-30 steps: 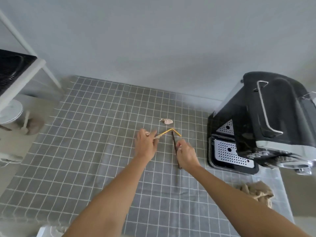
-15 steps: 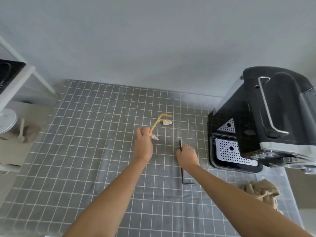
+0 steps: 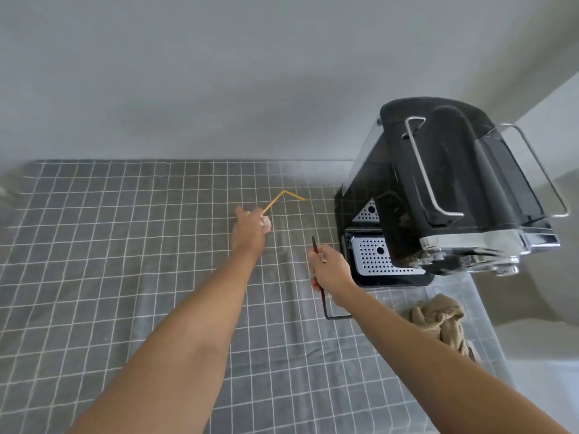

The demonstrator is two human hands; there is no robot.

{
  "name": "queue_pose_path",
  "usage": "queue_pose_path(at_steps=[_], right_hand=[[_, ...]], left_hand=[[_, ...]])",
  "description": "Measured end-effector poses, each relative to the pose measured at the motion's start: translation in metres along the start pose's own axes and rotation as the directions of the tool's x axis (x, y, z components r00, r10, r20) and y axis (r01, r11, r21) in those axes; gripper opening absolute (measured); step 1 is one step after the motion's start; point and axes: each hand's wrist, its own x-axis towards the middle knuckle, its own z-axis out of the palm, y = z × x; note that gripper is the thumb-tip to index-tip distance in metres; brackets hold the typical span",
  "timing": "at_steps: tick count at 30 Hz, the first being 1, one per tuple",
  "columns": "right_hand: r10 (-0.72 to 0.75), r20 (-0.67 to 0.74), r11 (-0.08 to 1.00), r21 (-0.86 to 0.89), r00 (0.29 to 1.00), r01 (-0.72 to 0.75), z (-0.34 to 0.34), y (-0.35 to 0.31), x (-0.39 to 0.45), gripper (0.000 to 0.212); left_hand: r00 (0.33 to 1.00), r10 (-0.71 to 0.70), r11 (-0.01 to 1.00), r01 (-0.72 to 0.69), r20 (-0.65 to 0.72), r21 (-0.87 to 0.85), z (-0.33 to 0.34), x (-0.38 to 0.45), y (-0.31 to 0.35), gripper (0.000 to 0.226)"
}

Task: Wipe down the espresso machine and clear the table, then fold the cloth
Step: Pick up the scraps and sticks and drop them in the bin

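Straws being cleared: yellow bent straw (image 3: 283,197) pinched with a crumpled scrap (image 3: 266,220) in left hand (image 3: 249,230) near tablecloth's (image 3: 94,245) far edge, black straw (image 3: 319,286) gripped by right hand (image 3: 330,270). Light, thin, likely crushable; mid-shaft hold judged best. Beige cloth (image 3: 438,317) soft, at right edge beside espresso machine (image 3: 454,189)

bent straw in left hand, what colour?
Yellow-orange straw, held by the left hand; clearest in the head view.

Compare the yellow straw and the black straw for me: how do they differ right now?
The yellow straw is pale yellow and sharply bent into a peak; the black straw is dark, with a long straight run and a short foot. The left hand holds the yellow one along with a crumpled scrap; the right hand holds the black one alone. Both are thin and bent.
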Motion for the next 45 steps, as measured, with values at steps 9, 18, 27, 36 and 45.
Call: queue_pose_path(at_steps=[9,18,27,36,45], right_hand=[[0.209,0.218,0.902,0.334,0.953,-0.274,-0.029,0.016,-0.021,0.015],[0.017,0.353,0.891,0.42,0.936,-0.174,-0.133,0.092,-0.074,0.033],[0.141,0.082,0.667,0.728,0.987,-0.156,-0.324,0.217,-0.087,0.03],[0.404,0.065,0.499,0.821,0.912,-0.279,-0.404,0.295,-0.028,0.013],[0.534,0.072,0.41,0.85,0.842,-0.333,-0.42,0.347,0.054,0.023]], left_hand=[[0.999,0.025,0.996,-0.022,0.039,-0.087,0.004,-0.077,0.01,0.024],[0.719,-0.085,0.723,0.521,0.69,-0.454,0.033,-0.207,0.11,0.012],[0.659,-0.011,0.598,0.607,0.752,-0.523,0.154,-0.27,0.294,0.009],[0.512,-0.215,0.708,0.669,0.832,-0.228,0.286,-0.249,0.415,0.026],[0.357,-0.31,0.771,0.636,0.881,0.013,0.395,-0.191,0.419,0.038]])
